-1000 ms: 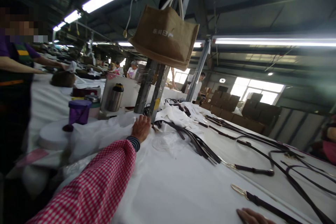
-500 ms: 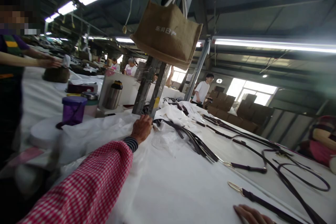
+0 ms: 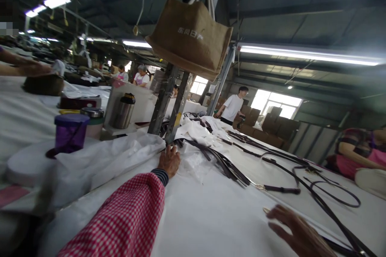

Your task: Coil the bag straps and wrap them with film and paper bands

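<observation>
Reaching forward over the white table (image 3: pixel 208 213), the left hand (image 3: pixel 169 161) rests palm down near the foot of a metal post (image 3: pixel 180 100), its fingers bent; whether they grip anything cannot be told. Nearer and to the right, the right hand (image 3: pixel 297 229) is blurred, thumb and fingers spread apart and loose, just beside a metal ring (image 3: pixel 265 210); contact with it is unclear. A bundle of dark straps (image 3: pixel 224 164) lies to the right of the left hand, its far end by white cloth (image 3: pixel 196 129), with crumpled clear film (image 3: pixel 194 165) between hand and bundle. Farther right, a short strap with a clasp (image 3: pixel 282 189) and longer straps stretch across the table. A brown bag (image 3: pixel 193 40) hangs high on the post. On the left stand a purple cup (image 3: pixel 70 133) and, farther off, a steel flask (image 3: pixel 123 111). On the far side is a person in a white shirt (image 3: pixel 233 106)
</observation>
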Demonstrator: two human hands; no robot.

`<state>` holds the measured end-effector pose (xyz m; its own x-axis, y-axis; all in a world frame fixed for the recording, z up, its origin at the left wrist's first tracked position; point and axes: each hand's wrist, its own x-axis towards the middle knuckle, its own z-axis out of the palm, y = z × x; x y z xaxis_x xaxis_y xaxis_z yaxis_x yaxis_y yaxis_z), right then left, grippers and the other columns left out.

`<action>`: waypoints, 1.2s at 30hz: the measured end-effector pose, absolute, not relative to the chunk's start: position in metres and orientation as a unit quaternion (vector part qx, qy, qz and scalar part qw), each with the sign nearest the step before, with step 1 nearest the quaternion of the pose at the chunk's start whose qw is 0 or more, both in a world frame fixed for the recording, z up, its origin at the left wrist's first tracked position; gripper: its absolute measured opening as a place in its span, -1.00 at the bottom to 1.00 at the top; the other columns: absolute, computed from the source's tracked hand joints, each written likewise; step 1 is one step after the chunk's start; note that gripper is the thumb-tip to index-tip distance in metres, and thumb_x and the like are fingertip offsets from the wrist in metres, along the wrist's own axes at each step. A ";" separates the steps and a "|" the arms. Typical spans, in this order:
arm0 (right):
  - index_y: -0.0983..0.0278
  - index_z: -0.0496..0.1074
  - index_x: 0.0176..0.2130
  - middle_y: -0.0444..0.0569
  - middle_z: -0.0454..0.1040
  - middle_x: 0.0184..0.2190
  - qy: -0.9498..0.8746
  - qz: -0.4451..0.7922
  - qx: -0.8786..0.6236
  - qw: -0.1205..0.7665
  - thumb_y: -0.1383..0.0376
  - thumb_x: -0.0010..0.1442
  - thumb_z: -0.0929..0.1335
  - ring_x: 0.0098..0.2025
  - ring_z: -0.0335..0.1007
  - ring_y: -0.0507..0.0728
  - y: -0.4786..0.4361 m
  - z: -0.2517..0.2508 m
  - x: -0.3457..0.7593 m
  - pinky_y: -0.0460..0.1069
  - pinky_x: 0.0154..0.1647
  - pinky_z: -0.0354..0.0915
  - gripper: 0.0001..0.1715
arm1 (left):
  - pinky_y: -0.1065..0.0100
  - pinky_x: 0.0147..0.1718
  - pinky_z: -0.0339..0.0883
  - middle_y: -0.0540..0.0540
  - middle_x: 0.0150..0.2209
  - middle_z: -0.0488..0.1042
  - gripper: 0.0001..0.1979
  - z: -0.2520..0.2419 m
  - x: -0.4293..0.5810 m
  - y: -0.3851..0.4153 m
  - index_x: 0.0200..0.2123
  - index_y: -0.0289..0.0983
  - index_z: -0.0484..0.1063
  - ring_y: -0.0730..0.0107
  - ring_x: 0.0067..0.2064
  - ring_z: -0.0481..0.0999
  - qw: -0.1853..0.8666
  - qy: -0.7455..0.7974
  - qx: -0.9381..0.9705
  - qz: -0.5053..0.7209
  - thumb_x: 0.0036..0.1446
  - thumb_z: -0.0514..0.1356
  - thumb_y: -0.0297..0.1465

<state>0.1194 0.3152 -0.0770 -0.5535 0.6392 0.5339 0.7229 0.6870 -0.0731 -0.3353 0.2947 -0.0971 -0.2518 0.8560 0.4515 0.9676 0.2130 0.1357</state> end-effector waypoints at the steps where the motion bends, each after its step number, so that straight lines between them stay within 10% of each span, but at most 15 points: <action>1: 0.11 0.56 -0.17 0.03 0.62 -0.15 -0.872 -0.044 -0.401 0.277 -0.07 0.25 0.29 -0.16 0.57 0.29 0.324 -0.059 0.090 0.11 -0.14 0.45 -0.59 | -0.03 0.03 0.31 -0.27 0.20 0.34 -0.71 -0.097 -0.334 0.295 -0.05 -0.20 0.55 -0.14 0.26 0.22 0.143 -0.767 -0.593 -0.200 0.31 0.05 -0.44; 11: 0.32 0.51 -0.12 0.05 0.56 -0.14 -0.867 0.180 -0.373 0.276 0.14 0.09 0.51 -0.12 0.47 0.21 0.434 -0.024 -0.217 0.04 -0.14 0.35 -0.59 | -0.02 -0.06 0.35 -0.31 0.08 0.41 -0.71 -0.096 -0.334 0.295 -0.08 -0.25 0.52 -0.14 0.19 0.26 0.181 -0.756 -0.588 -0.221 0.29 0.03 -0.49; 17: 0.35 0.48 -0.24 -0.08 0.51 -0.30 -0.885 0.170 -0.382 0.203 0.07 0.34 0.38 -0.30 0.46 0.08 0.457 -0.040 -0.236 0.04 -0.21 0.42 -0.64 | -0.07 0.01 0.31 -0.31 0.15 0.38 -0.68 -0.097 -0.334 0.295 -0.01 -0.24 0.48 -0.15 0.22 0.25 0.195 -0.756 -0.577 -0.239 0.26 0.03 -0.51; 28: 0.29 0.53 -0.31 0.08 0.57 -0.26 -0.844 0.112 -0.464 0.242 -0.05 0.16 0.45 -0.07 0.46 0.28 0.433 -0.058 -0.248 0.03 -0.15 0.23 -0.56 | -0.05 0.02 0.33 -0.31 0.19 0.35 -0.67 -0.094 -0.333 0.292 0.06 -0.26 0.43 -0.15 0.23 0.24 0.196 -0.763 -0.568 -0.239 0.28 0.05 -0.49; 36: 0.33 0.49 -0.32 -0.08 0.53 -0.35 -0.842 0.134 -0.469 0.232 0.03 0.30 0.38 -0.26 0.48 0.13 0.432 -0.064 -0.252 0.04 -0.19 0.38 -0.60 | 0.03 -0.04 0.37 -0.31 0.12 0.39 -0.72 -0.091 -0.333 0.293 0.03 -0.28 0.42 -0.11 0.16 0.31 0.214 -0.764 -0.560 -0.240 0.28 0.08 -0.46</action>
